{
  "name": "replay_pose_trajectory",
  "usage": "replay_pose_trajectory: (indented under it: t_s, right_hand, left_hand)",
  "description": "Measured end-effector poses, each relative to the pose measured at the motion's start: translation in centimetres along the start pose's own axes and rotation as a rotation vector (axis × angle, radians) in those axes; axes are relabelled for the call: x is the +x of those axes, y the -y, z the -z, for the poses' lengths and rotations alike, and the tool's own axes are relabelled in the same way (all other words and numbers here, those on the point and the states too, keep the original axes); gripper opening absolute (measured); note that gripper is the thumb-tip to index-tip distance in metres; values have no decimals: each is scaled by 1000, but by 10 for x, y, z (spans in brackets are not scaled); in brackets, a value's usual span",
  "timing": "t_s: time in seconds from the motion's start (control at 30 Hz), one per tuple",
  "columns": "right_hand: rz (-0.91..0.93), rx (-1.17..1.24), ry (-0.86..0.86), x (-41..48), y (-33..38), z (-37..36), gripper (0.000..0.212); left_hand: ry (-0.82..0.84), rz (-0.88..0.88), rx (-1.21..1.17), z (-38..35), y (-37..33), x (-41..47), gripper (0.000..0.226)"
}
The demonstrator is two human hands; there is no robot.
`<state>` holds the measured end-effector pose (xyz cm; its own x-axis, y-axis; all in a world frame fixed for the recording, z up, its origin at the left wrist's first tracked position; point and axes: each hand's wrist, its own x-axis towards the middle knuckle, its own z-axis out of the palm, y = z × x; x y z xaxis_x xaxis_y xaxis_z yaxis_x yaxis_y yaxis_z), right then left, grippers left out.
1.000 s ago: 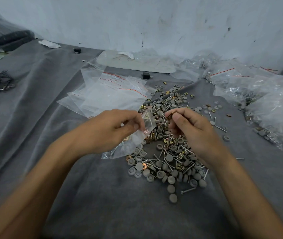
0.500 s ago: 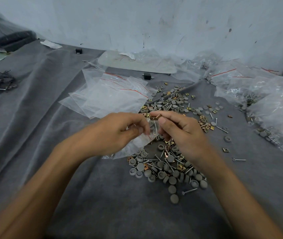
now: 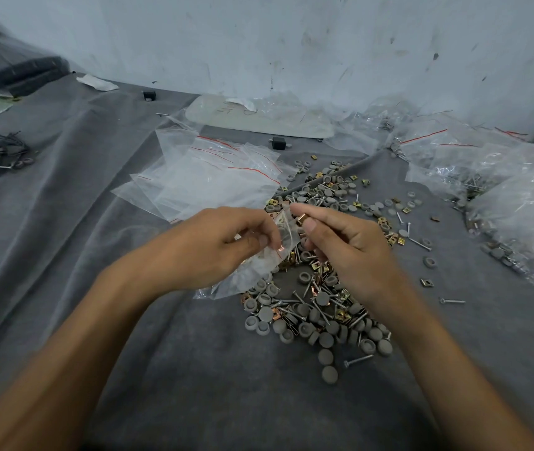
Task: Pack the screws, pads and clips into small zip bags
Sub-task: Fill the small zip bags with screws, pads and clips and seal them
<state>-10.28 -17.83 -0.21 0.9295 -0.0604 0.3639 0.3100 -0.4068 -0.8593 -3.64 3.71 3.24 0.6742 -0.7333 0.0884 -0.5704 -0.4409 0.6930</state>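
The clip (image 3: 301, 219), pinched between thumb and forefinger of the right hand (image 3: 347, 245), could miss the opening and drop onto the loose pile (image 3: 317, 314), because the left hand (image 3: 220, 245) pinched the limp zip bag (image 3: 246, 278) only near its mouth. The bag was small, clear and partly filled, and was held just above the pile.

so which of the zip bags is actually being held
The small bag pinched by the left hand, over the parts pile; the empty bags lie flat on the cloth behind.
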Motion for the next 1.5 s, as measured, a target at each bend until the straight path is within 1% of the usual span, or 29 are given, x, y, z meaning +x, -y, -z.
replay_pose_trajectory:
  t_s: [0.13,0.2,0.23,0.33,0.37,0.43,0.53,0.6,0.73,0.8,0.83,0.9,0.93,1.0,1.03,1.07,1.2,1.27,1.4,1.5]
  right_hand:
    - [28,-93,31,1,0,1,35]
    - [34,-74,36,2,0,1,38]
    - [32,-51,36,2,1,1,36]
    - [-9,83,4,2,2,-1,17]
    - [-16,111,-10,2,3,-1,14]
    - [-2,122,-10,2,4,0,10]
    - [43,105,44,3,6,1,5]
    - [61,99,50,5,6,1,9]
    - [40,113,-46,9,3,7,15]
    - [23,8,-61,9,-5,9,12]
    - [21,-99,-45,9,-9,9,10]
    - [15,-356,48,8,-19,5,8]
    - [7,-481,112,8,-23,1,12]
    - [-7,-707,244,7,-31,-8,26]
    - [-5,-797,283,6,-33,-12,32]
    - [6,-856,294,6,-34,-15,34]
    - [24,-921,273,6,-34,-18,22]
    - [-4,-844,257,6,-33,-14,21]
    - [-32,-493,66,8,-25,2,16]
    - [-69,-231,-9,8,-18,10,14]
  left_hand:
    - [5,-4,5,-1,0,0,20]
    - [8,-3,6,0,-1,0,19]
    - [9,-3,3,0,-1,0,19]
    - [14,-3,-2,0,0,0,20]
    - [14,-4,0,0,0,0,20]
    - [12,-7,6,0,0,0,20]
    - [21,-13,11,0,1,0,20]
    - [17,-22,13,0,2,0,20]
    - [-8,-32,1,2,5,0,21]
    - [-34,-32,-23,4,8,-1,20]
    - [-44,-33,-29,5,9,0,20]
    - [-55,-39,-28,6,10,0,19]
    - [-57,-42,-29,6,9,0,19]
    - [-56,-44,-32,6,9,0,19]
    - [-53,-44,-31,6,9,0,19]
    - [-50,-45,-27,6,9,0,19]
    - [-41,-50,-22,6,10,-1,19]
    - [-38,-49,-27,6,9,-1,19]
    - [-45,-43,-22,6,9,-1,19]
    - [-36,-31,-20,5,8,-1,19]
